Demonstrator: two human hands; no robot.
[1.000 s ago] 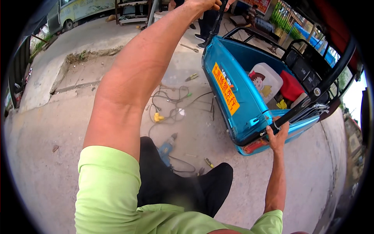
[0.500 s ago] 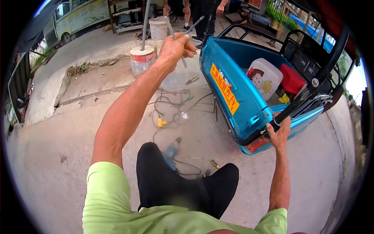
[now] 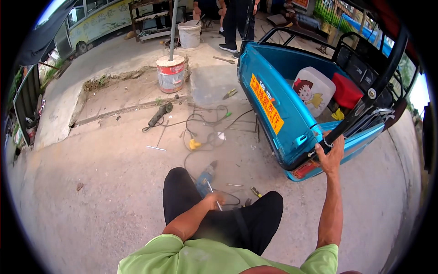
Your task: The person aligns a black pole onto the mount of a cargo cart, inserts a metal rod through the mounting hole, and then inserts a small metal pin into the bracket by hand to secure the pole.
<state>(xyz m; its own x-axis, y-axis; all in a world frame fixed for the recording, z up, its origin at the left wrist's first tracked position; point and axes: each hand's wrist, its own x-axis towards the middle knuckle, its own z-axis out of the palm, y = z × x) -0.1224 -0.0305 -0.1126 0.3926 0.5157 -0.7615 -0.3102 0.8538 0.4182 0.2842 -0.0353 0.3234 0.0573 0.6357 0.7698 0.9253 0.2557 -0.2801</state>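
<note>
My left hand (image 3: 213,201) is closed round a T-handle wrench (image 3: 210,186), low over my lap; a bare metal bar sticks out at both sides of the fist. Just beyond it on the concrete lies a blue power drill (image 3: 206,176), its cord curling to the right. My right hand (image 3: 330,154) grips the rear corner of a blue cargo tricycle (image 3: 294,132), at the foot of a black post (image 3: 349,123); its thumb is on the near side. A yellow-handled tool (image 3: 256,192) and dark pliers (image 3: 247,202) rest by my right knee.
On the ground ahead are an angle grinder (image 3: 157,117), a second T-shaped tool (image 3: 156,148), tangled cords with a yellow plug (image 3: 195,144), pliers (image 3: 230,93) and a wrench (image 3: 223,60). A paint bucket (image 3: 171,77) holds an upright pole. People stand behind (image 3: 235,25).
My left hand has come down from in front of the bucket to my lap, still holding the T-handle wrench. My right hand stays on the tricycle's corner.
</note>
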